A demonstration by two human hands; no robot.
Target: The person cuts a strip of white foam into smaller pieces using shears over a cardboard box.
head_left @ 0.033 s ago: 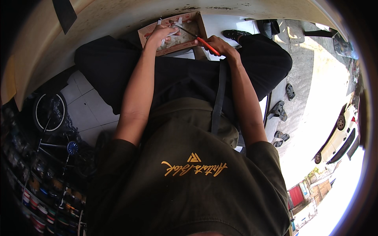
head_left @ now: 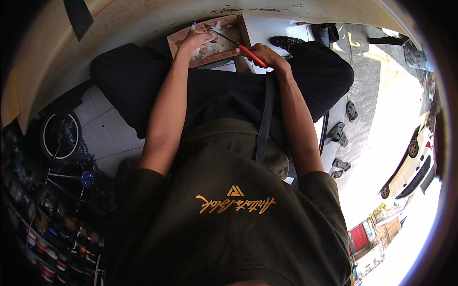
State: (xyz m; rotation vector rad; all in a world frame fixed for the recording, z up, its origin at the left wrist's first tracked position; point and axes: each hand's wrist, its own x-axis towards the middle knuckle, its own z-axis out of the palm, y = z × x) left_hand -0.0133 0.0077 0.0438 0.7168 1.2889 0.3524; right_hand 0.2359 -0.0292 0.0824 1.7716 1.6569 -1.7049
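My left hand [head_left: 193, 42] is closed on a crumpled white piece [head_left: 211, 37], perhaps paper or plastic; its exact kind is too small to tell. It hovers over a shallow cardboard box [head_left: 244, 31] with loose whitish scraps inside. In my right hand [head_left: 267, 53] is a red-handled tool [head_left: 252, 56] with a long, thin dark shaft. The shaft slants up and left over the box, its tip close to the white piece by my left fingers. Whether the tip touches that piece, I cannot tell.
My crossed legs in dark trousers [head_left: 224, 90] lie just below the box. A pale curved panel [head_left: 157, 19] runs along the far side. Sandals [head_left: 337, 134] sit to the right, with a parked white car [head_left: 410, 162] outside. At left are a wheel [head_left: 60, 136] and several paint-like containers [head_left: 45, 257].
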